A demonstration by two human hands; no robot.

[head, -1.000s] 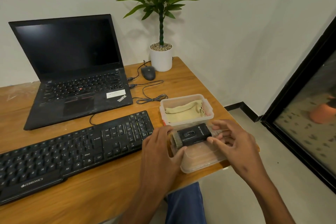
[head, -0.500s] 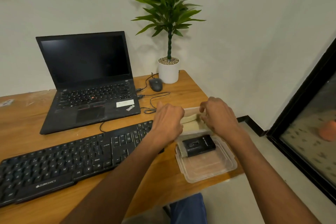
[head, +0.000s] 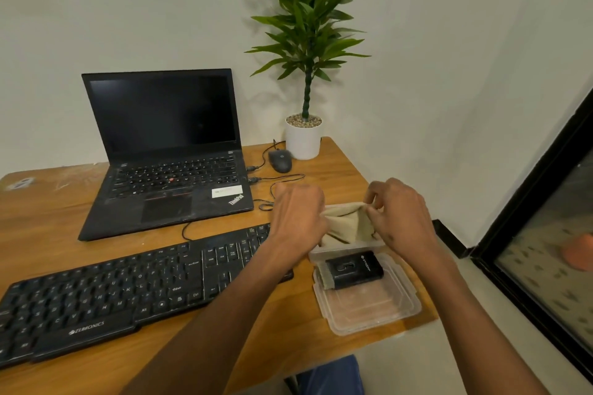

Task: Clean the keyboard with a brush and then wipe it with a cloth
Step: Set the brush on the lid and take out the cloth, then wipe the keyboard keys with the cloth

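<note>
Pinching the beige cloth (head: pixel 348 223) between them, both hands work above the clear container at the tabletop's (head: pixel 96 372) right edge: the left hand (head: pixel 300 218) grips the cloth's left end, the right hand (head: pixel 399 218) its upper right corner. Just in front, the black brush (head: pixel 353 269) lies on the clear plastic lid (head: pixel 369 308). The black keyboard (head: pixel 128 292) stretches left of the lid, before an open ThinkPad laptop (head: pixel 167 151).
</note>
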